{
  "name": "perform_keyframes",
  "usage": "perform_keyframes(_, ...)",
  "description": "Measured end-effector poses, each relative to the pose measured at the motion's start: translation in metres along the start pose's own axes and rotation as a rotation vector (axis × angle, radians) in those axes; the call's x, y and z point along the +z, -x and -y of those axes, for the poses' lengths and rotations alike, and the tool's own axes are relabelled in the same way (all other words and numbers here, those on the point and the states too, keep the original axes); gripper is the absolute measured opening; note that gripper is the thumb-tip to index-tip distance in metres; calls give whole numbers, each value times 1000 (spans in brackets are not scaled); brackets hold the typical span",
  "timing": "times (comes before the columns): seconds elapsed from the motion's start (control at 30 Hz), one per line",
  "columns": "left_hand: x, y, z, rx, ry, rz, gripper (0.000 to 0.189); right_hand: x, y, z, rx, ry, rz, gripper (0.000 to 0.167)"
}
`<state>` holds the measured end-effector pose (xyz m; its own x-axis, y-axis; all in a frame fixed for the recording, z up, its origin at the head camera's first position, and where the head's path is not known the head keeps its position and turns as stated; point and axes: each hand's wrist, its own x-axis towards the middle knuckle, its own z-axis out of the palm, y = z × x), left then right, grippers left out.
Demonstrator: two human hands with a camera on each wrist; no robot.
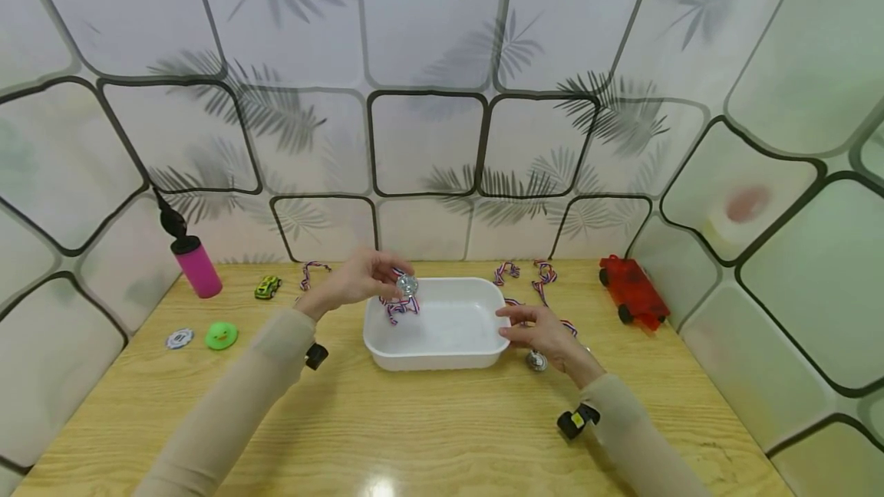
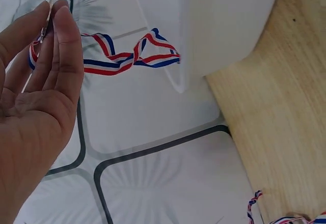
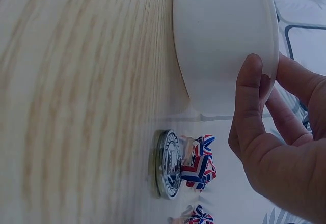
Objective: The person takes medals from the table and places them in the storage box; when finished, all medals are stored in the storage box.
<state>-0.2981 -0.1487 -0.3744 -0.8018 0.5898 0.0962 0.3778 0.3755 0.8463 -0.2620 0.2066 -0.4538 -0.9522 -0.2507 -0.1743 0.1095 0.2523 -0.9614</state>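
My left hand [image 1: 364, 280] pinches a silver medal [image 1: 407, 285] over the left end of a white plastic basin [image 1: 435, 361]. From the medal, a red, white and blue ribbon [image 2: 109, 67] trails down to the basin's rim. My right hand [image 1: 549, 334] grips the basin's right end, with the thumb on the outer wall and fingers over the rim. Beside that hand, another silver medal [image 3: 169, 164] lies on the table, its striped ribbon [image 3: 201, 168] bunched up next to it.
More striped ribbons [image 1: 544, 276] lie behind the right hand. To the left are a pink cylinder with a black top [image 1: 199, 271], a yellow-green toy car [image 1: 268, 287], a green rubber duck [image 1: 221, 336] and a round chip [image 1: 179, 339]. A red toy vehicle [image 1: 635, 291] stands far right, near the patterned wall.
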Motion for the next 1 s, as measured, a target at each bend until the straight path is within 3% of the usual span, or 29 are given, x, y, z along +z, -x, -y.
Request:
perform_keyframes(0.23,6,-3,16,-54,-20,32,37,0,0,0,-1,-3,1,44)
perform_keyframes(0.77,17,-13,34,-70,-60,35,34,0,0,1,6,4,-6,43)
perform_keyframes(1.0,26,-22,40,-110,-146,32,37,0,0,2,12,9,-7,43)
